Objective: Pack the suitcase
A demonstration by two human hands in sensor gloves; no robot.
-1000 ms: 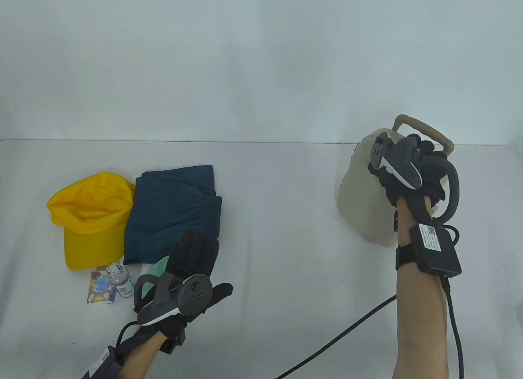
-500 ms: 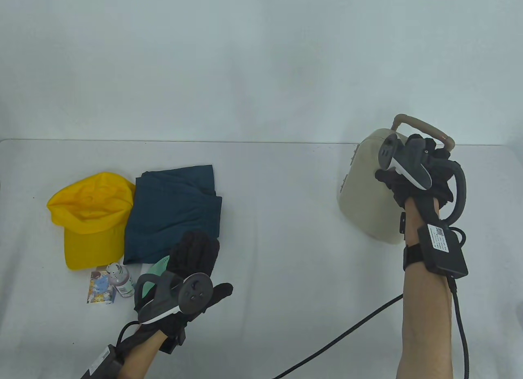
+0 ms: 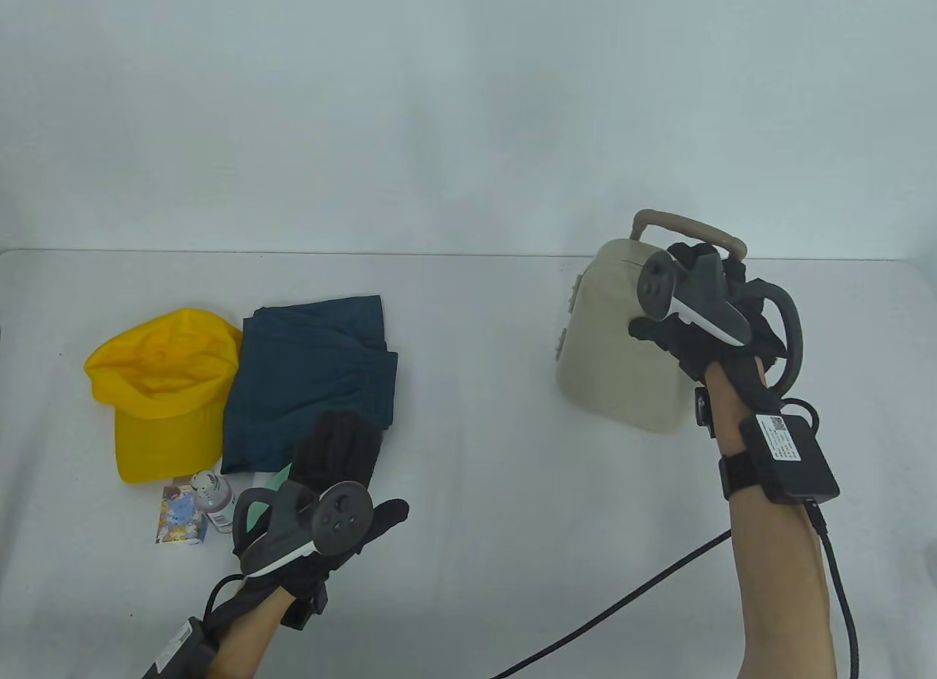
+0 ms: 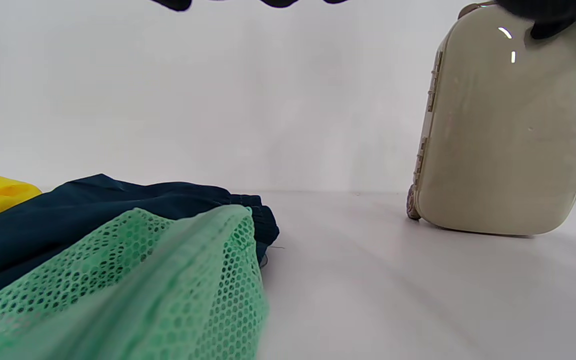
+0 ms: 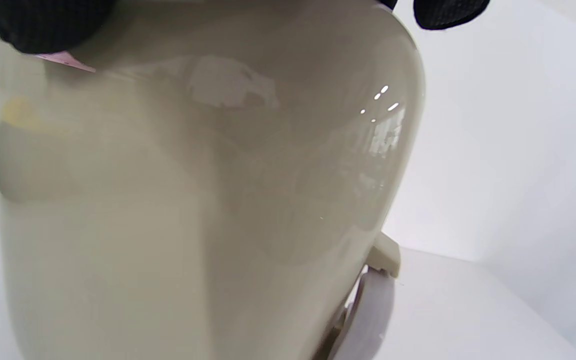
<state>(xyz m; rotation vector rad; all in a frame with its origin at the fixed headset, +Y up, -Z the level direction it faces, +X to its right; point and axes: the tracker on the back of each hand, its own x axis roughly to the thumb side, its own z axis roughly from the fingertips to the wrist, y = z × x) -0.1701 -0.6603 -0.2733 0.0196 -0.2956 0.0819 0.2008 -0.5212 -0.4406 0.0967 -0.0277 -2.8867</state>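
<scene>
A small beige hard-shell suitcase (image 3: 615,357) stands upright and closed at the right of the table, its tan handle (image 3: 688,229) on top. My right hand (image 3: 695,306) grips its top edge just below the handle, thumb on the near face. The case fills the right wrist view (image 5: 193,200) and shows in the left wrist view (image 4: 503,140). My left hand (image 3: 337,459) lies flat, fingers spread, over a green mesh pouch (image 3: 274,481) and the near edge of a folded dark blue garment (image 3: 307,379). The pouch (image 4: 143,290) is close under the left wrist camera.
A yellow cap (image 3: 161,386) lies left of the garment. A small bottle (image 3: 212,500) and a small printed packet (image 3: 179,525) sit near the front left. A black cable (image 3: 622,598) trails from my right wrist across the table front.
My right hand has moved the suitcase leftward, toward the table's middle. My left hand has shifted slightly left over the pouch.
</scene>
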